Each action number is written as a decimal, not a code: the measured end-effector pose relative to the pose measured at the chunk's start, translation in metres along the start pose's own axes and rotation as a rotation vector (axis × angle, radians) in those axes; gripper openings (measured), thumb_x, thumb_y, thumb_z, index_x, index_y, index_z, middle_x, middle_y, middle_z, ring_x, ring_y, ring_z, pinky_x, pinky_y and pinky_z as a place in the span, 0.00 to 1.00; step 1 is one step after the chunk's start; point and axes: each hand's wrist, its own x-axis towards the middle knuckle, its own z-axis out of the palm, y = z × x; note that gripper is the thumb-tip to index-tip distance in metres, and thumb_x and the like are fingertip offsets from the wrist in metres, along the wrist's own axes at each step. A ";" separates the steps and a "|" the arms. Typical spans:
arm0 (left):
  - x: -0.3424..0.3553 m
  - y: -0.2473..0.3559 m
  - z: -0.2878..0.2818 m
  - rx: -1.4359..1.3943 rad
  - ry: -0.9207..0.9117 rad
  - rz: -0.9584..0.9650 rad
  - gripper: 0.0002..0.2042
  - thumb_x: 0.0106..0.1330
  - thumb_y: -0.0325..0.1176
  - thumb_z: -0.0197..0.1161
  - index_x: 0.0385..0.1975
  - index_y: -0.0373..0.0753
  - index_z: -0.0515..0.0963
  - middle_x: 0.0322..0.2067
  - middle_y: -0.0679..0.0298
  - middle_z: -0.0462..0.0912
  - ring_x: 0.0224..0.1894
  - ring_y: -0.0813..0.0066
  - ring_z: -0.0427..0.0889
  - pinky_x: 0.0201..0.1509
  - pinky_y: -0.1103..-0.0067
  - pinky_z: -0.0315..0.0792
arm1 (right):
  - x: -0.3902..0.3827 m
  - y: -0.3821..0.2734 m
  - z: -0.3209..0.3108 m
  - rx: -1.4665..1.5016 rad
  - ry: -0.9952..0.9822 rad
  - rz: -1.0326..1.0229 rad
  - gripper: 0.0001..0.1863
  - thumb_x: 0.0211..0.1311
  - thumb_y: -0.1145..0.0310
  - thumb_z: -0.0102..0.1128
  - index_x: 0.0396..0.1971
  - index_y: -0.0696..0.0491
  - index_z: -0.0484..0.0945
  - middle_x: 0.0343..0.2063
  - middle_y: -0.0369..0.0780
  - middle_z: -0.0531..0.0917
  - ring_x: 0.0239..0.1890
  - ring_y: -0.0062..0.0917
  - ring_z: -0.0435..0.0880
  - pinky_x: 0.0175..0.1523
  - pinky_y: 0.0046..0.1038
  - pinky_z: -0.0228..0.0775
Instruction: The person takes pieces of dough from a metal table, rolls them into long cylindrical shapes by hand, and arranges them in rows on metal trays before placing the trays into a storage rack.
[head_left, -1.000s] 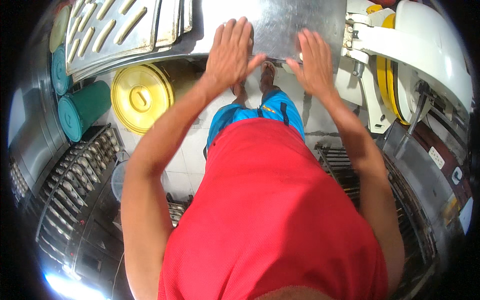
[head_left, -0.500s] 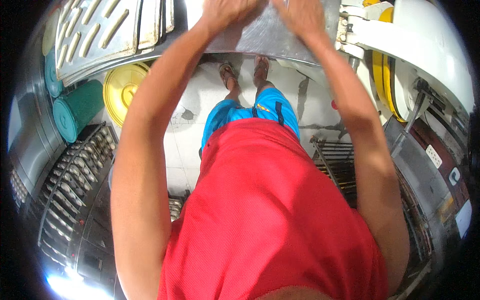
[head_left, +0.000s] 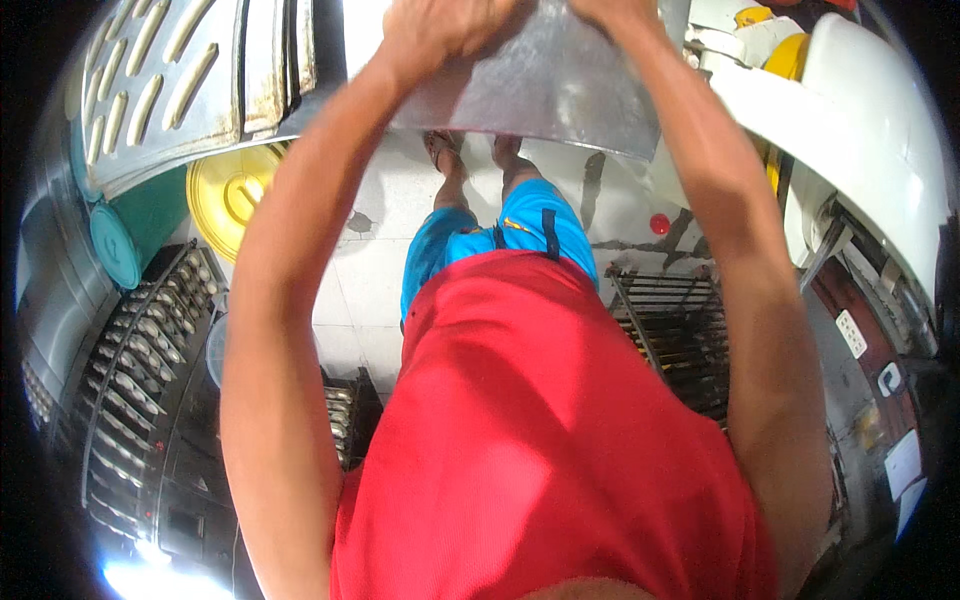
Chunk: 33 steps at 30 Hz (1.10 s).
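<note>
At the upper edge, my left hand (head_left: 452, 22) is over the bare metal worktop (head_left: 530, 95), its fingers partly cut off by the frame. My right hand (head_left: 612, 12) is to the right of it, above the same surface, with its fingers out of the picture. Whether either hand grips anything does not show. Left of my left arm lies a metal baking tray (head_left: 222, 85) bearing several pale dough strips (head_left: 192, 88) in slanted rows. Another worn tray (head_left: 265, 75) sits right beside it.
A white machine (head_left: 850, 130) with yellow parts stands at the right. Below the worktop at left are a yellow lid (head_left: 222, 205) and a green bin (head_left: 118, 245). Racks of trays (head_left: 140, 340) stand at lower left, with a dark metal rack (head_left: 675, 330) at right.
The view has shifted, so the worktop's front edge sits lower in the picture. My hands are slightly farther up and apart, with less of the right hand showing.
</note>
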 end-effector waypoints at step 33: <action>-0.138 0.095 -0.062 0.253 -0.265 -0.283 0.37 0.72 0.54 0.56 0.74 0.35 0.62 0.74 0.49 0.63 0.77 0.44 0.58 0.79 0.50 0.47 | -0.145 -0.039 -0.112 0.273 -0.371 -0.166 0.43 0.68 0.41 0.58 0.72 0.60 0.66 0.73 0.51 0.65 0.77 0.50 0.56 0.80 0.53 0.43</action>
